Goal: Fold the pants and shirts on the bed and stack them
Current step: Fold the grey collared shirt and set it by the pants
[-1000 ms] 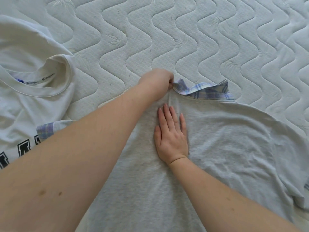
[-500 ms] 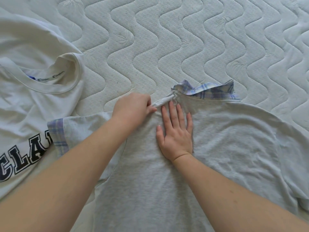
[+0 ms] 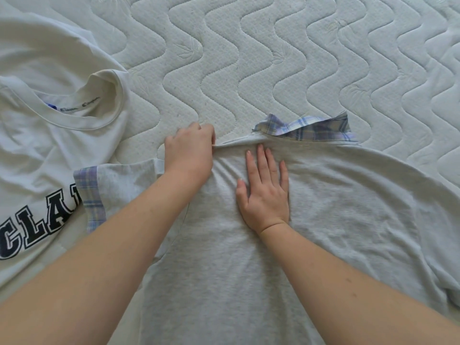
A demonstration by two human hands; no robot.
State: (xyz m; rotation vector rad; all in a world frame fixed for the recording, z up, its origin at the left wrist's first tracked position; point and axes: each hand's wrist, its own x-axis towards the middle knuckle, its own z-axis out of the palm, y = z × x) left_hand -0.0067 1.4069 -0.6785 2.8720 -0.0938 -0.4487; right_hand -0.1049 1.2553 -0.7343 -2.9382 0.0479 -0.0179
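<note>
A grey shirt [image 3: 336, 220] with a plaid collar [image 3: 311, 129] and plaid-cuffed sleeve [image 3: 92, 195] lies spread on the mattress. My left hand [image 3: 190, 150] pinches the shirt's shoulder edge to the left of the collar, pulling the fabric taut. My right hand [image 3: 266, 188] lies flat with straight fingers on the shirt just below the collar, pressing it down. A white T-shirt [image 3: 49, 120] with dark block letters lies at the left, partly under the grey sleeve.
The white quilted mattress [image 3: 273, 58] fills the far half of the view. The grey shirt's right side runs to the frame's right edge.
My left hand has slid left from the collar along the shoulder edge, drawing the fabric out. My right hand has stayed pressed flat on the shirt.
</note>
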